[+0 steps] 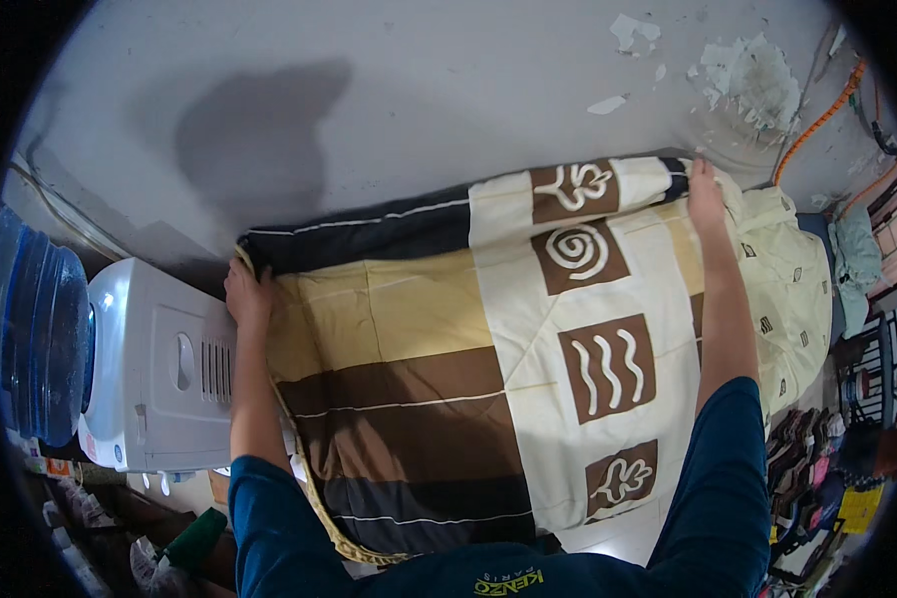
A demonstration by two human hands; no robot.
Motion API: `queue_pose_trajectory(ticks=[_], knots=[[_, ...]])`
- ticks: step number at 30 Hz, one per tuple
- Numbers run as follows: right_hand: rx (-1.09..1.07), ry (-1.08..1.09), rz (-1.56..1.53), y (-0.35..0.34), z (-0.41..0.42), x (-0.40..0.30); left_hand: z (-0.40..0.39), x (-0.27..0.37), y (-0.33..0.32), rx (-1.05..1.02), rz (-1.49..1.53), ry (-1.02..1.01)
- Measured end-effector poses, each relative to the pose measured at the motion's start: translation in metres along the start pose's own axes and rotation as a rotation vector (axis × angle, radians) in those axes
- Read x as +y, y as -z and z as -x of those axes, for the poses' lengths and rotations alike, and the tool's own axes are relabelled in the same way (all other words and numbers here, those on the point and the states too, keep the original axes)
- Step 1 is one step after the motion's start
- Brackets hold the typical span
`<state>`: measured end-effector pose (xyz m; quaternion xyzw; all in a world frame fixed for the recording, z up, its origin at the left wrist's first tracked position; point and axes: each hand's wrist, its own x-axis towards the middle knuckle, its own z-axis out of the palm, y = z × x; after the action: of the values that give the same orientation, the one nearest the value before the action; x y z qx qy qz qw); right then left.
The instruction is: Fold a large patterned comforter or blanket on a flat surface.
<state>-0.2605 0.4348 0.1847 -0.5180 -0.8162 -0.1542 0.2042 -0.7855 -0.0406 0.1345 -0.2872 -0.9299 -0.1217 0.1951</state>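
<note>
A patterned quilt (418,314) in brown, black, tan and cream, with brown squares bearing white swirls and wavy lines, lies spread before me. Its far edge runs along the grey wall. My left hand (250,293) grips its far left corner, the fingers partly hidden by the cloth. At the far right, my right hand (705,187) holds the same edge beside a black strip. A ruffled gold trim (318,508) follows the quilt's left side down to my body. Beyond my right arm lies a pale fabric with small dark motifs (792,299).
A white water dispenser (164,374) with a large blue water bottle (45,336) stands at the left. The wall (448,90) has peeling paint. An orange cord (822,119) hangs at the upper right. Many shoes (800,471) are at the lower right; a green bag (194,538) is at lower left.
</note>
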Motion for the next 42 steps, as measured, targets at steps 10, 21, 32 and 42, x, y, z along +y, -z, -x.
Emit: queue_pose_trajectory(ticks=[10,21,32,42], knots=[[-0.15,0.171,-0.246,0.108,0.221,-0.033,0.297,0.101,0.104,-0.199,0.507,-0.407],[-0.27,-0.566,-0.517,0.254,0.578,0.226,0.557,0.338,0.151,-0.401,0.595,-0.718],[-0.173,-0.707,-0.67,0.308,0.597,0.442,0.587,0.407,0.101,-0.229,0.287,-0.513],[-0.279,-0.323,-0.557,0.249,0.473,0.632,0.558,0.456,0.069,-0.392,0.52,0.002]])
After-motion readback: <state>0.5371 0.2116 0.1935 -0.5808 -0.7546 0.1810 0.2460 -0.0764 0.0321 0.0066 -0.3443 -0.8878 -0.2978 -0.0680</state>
